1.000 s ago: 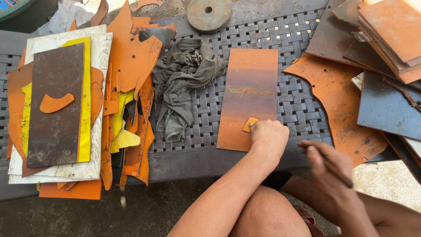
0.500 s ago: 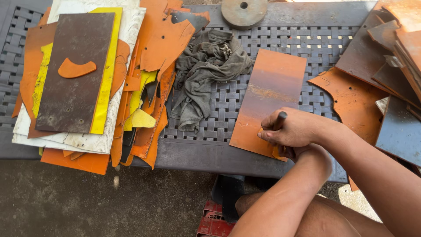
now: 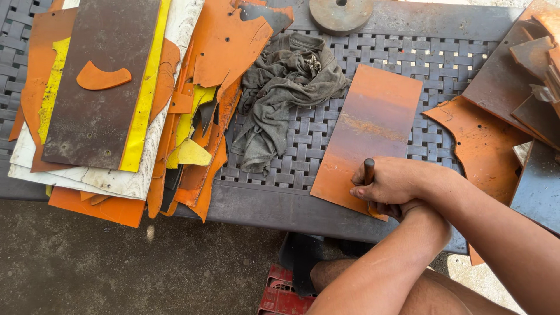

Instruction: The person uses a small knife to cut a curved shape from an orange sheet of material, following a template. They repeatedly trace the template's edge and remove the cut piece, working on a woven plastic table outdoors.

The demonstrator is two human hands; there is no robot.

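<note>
Woven plastic table, right hand fisted around dark cylindrical tool on orange sheet.

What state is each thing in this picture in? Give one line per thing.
Orange sheet: flat on table, pinned at near corner.
Tool: upright, gripped in right hand.
Left hand: mostly hidden beneath the right, grip unclear.
Grey rag: crumpled.
Sheet pile: stacked, overhanging table edge.
Metal disc: lying flat.
</note>
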